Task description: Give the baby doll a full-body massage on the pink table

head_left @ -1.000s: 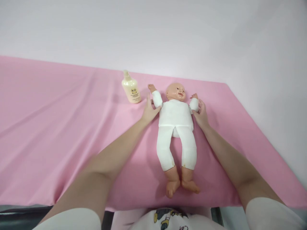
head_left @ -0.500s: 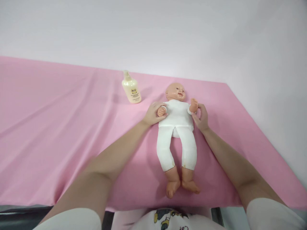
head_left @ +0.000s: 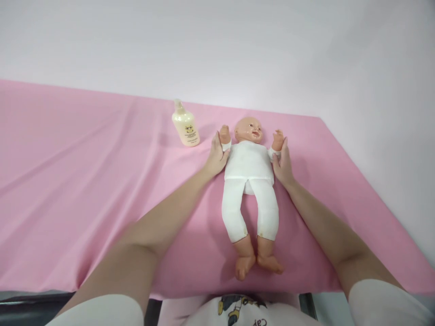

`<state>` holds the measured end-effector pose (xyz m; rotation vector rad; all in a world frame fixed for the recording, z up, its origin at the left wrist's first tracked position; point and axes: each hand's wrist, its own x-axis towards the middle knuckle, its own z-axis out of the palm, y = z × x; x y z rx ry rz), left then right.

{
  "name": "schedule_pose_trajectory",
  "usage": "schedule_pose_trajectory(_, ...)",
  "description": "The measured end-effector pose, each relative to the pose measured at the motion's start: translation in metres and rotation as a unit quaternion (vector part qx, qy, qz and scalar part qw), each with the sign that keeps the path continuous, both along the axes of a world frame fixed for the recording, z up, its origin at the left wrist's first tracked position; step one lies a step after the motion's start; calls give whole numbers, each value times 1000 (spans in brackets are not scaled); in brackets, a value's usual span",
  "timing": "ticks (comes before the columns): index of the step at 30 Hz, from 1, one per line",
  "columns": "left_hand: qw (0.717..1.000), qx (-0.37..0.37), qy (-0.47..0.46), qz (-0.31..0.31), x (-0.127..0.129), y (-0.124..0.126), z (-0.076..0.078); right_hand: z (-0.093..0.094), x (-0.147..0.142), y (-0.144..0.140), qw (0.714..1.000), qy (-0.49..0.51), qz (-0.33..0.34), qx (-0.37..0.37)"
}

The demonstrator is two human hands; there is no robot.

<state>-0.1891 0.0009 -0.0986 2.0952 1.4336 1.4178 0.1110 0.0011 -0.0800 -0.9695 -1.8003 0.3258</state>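
Note:
A baby doll [head_left: 249, 163] in a white top and white trousers lies on its back, its head at the far end and its bare feet toward me. My left hand [head_left: 216, 157] is at the doll's arm on the left, with the fingers along its outer side and the thumb near the white cuff. On the other side, my right hand [head_left: 283, 164] holds the doll's other arm between upright fingers and thumb. Both doll hands point up beside the head. Parts of the doll's sleeves are hidden by my hands.
A pale yellow pump bottle [head_left: 186, 129] with a printed label stands left of the doll's head. Pink cloth [head_left: 84, 181] with soft folds covers the table. Behind it is a white wall [head_left: 217, 50]. The table's front edge is close to my body.
The doll's arms have swung upward, so its hands now stand higher beside the head. My hands have turned with them, fingers now pointing up. The bottle and the doll's body have stayed put.

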Motion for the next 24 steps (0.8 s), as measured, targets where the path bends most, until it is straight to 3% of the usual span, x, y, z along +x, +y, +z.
schedule_pose_trajectory(8, 996, -85, -1, 27, -6, 4, -7, -23, 11, 19, 997, -16, -24, -70)
schedule_pose_trajectory(17, 991, -123, -25, 51, -6, -1, 0, -19, 11, 19, 988, 25, -25, -150)
schedule_pose_trajectory(24, 989, -132, -56, 36, -8, -1, -1, -26, 14, 23, 982, 91, -22, -161)
